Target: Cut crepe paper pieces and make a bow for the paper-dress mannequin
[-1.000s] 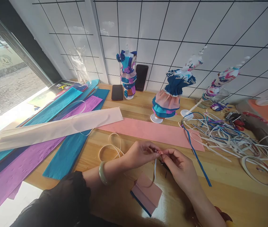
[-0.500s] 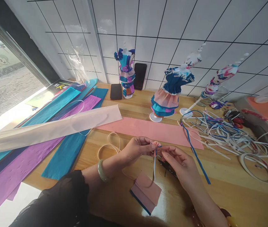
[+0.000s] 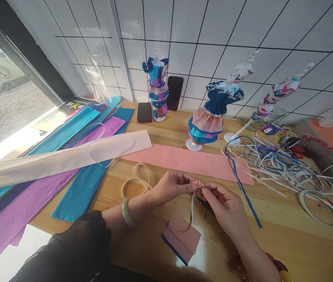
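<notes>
A small pleated pink paper piece (image 3: 197,185) is pinched between both hands above the wooden table (image 3: 143,250). My left hand (image 3: 173,188) grips its left side with thumb and fingers. On its right side, my right hand (image 3: 223,201) holds the edge between thumb and forefinger. A thin white strip (image 3: 192,209) hangs down from the piece. Below lies a folded pink paper square (image 3: 182,237) with a dark blue edge. Something black (image 3: 206,204) lies partly hidden behind my right hand.
Long crepe paper strips (image 3: 69,156) cover the left side; a pink strip (image 3: 189,158) lies ahead. Farther back stand paper-dressed figures (image 3: 207,117) and two phones (image 3: 144,112). Tangled strips (image 3: 266,164) and a tape ring (image 3: 320,207) are at the right.
The pleated piece has turned and spread slightly to the right between my fingers. My right fingertips have shifted onto its right edge.
</notes>
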Demonstrator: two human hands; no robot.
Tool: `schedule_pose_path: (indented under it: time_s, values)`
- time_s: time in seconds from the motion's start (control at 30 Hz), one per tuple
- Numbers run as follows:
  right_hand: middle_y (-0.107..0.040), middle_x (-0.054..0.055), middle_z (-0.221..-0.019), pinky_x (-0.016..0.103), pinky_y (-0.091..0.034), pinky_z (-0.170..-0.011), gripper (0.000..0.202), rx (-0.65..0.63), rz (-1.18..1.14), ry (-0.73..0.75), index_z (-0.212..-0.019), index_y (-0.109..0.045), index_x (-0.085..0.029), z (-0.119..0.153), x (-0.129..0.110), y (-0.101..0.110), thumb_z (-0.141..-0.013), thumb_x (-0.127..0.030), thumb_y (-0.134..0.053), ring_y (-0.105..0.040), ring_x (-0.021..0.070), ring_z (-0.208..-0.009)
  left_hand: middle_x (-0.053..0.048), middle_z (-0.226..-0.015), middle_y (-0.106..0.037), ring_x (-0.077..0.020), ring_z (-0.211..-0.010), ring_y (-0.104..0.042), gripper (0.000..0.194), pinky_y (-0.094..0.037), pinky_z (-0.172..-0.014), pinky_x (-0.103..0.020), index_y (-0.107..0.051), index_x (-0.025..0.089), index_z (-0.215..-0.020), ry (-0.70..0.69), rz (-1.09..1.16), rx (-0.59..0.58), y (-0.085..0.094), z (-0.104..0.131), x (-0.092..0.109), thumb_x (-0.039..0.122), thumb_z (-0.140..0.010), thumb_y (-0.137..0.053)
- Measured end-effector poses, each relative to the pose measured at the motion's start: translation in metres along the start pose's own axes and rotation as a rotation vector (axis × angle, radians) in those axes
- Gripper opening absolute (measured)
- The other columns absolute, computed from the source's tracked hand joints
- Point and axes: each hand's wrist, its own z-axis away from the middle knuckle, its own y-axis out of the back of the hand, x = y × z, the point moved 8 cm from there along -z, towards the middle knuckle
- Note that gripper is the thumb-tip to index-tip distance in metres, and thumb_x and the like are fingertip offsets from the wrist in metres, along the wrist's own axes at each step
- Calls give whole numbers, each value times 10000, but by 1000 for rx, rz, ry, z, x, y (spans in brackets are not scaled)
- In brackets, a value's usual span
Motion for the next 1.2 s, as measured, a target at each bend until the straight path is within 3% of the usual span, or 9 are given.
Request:
schedule_pose_path:
  time_s: [0.23,0.5,1.0,1.2]
  values:
    - [-576,-11,-595,249,-430,-572,177,55,-116,-89,-750,-642,-192,-1,2,3,-737,-368,-625,-512,126,-589,-47,-777,-696,-124,-731,-633,230,-497,-737,-256,-688,120,-797,-37,-8,35,3,2,4,313,-675,-718]
    - [-577,-6,-563,256,-416,-529,205,52,-344,-168,-721,-651,-174,-2,11,-4,-693,-376,-671,-483,114,-532,-52,-778,-701,-130,-725,-638,200,-518,-735,-269,-699,118,-794,-62,-41,69,4,2,9,302,-716,-686]
    - [-561,-12,-562,235,-376,-481,218,50,-418,-214,-695,-632,-176,1,11,-5,-669,-384,-696,-462,102,-498,-63,-766,-673,-127,-692,-613,285,-497,-706,-285,-671,103,-752,-17,59,61,3,4,5,383,-699,-688]
    - [-577,-12,-605,233,-393,-508,239,28,-353,-189,-795,-639,-177,0,14,-6,-719,-402,-663,-481,101,-525,-68,-790,-677,-136,-685,-626,324,-496,-680,-291,-652,102,-762,38,95,97,8,2,0,407,-666,-710]
